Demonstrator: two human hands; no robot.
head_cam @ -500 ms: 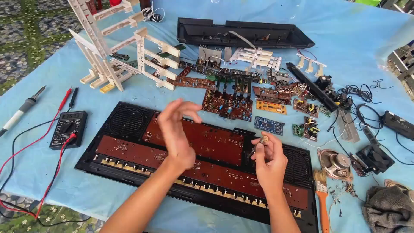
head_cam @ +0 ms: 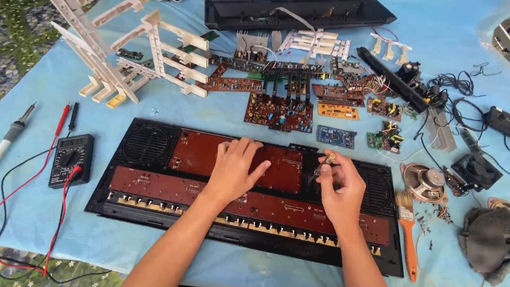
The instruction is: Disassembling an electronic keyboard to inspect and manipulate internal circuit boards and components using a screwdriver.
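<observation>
A long black keyboard casing [head_cam: 133, 210] lies open on the blue cloth, with brown circuit boards [head_cam: 287, 167] inside it. My left hand [head_cam: 234, 170] rests flat on the upper brown board, fingers spread. My right hand [head_cam: 342, 186] is closed around a small screwdriver [head_cam: 324, 163], its tip pointing down toward the casing near the board's right end.
A black multimeter [head_cam: 70, 159] with red and black leads sits left. White key frames [head_cam: 122, 58] stand at the back left. Loose circuit boards [head_cam: 279, 111], a speaker [head_cam: 425, 180], an orange-handled brush [head_cam: 408, 234], cables and a second black casing [head_cam: 297, 13] lie around.
My left hand has come down from the air and now lies flat on the brown board. The right hand stays over the casing's right part with the screwdriver.
</observation>
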